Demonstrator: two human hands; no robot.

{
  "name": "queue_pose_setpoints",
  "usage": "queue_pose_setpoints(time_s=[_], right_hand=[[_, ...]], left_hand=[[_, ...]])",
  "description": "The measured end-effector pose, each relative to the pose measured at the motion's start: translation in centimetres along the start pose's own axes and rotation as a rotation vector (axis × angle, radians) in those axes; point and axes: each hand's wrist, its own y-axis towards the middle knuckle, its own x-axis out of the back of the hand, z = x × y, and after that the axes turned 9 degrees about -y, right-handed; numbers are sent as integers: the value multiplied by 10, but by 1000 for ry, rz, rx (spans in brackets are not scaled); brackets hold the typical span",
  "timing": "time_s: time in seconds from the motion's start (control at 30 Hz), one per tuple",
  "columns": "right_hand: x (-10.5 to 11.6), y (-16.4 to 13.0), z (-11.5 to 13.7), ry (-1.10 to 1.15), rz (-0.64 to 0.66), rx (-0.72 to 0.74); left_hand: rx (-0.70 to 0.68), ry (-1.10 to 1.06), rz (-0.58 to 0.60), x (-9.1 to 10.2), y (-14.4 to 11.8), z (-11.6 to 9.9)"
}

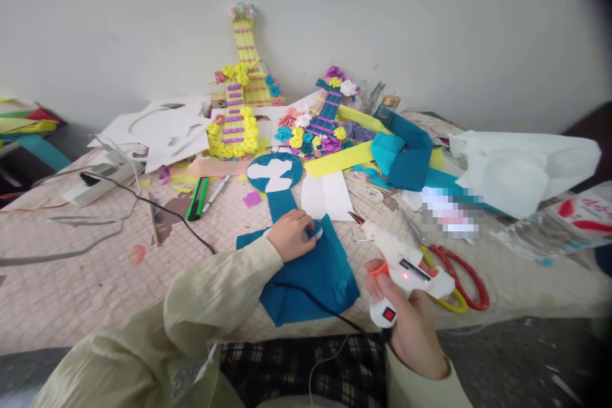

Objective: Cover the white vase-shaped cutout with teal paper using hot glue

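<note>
My right hand is wrapped around the handle of a white hot glue gun with an orange trigger, its nozzle pointing up and left. My left hand has its fingers curled and pressed down on a sheet of teal crepe paper. A bit of white card shows by those fingertips; the rest of it is hidden under the hand. Above the left hand, a narrow teal strip leads to a teal round piece with white patches. The glue gun's black cord crosses the teal paper.
Decorated paper guitars lean against the wall among paper flowers. Red and yellow-handled scissors lie beyond my right hand. A green cutter, a pen and a power strip are on the left. A plastic bottle lies right.
</note>
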Motion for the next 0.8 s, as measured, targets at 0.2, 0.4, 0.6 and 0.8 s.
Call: queue_pose_setpoints(time_s=[0.2, 0.4, 0.6, 0.8], right_hand=[[-7, 14, -4, -130, 7, -70], [-12, 28, -6, -256, 73, -154], [-13, 33, 1, -532, -41, -187], [-17, 37, 4, -682, 32, -170]], left_hand=[[82, -63, -66, 2, -4, 10], [193, -212, -70, 3, -2, 16], [176, -253, -84, 2, -3, 18], [164, -251, -41, 4, -3, 19]])
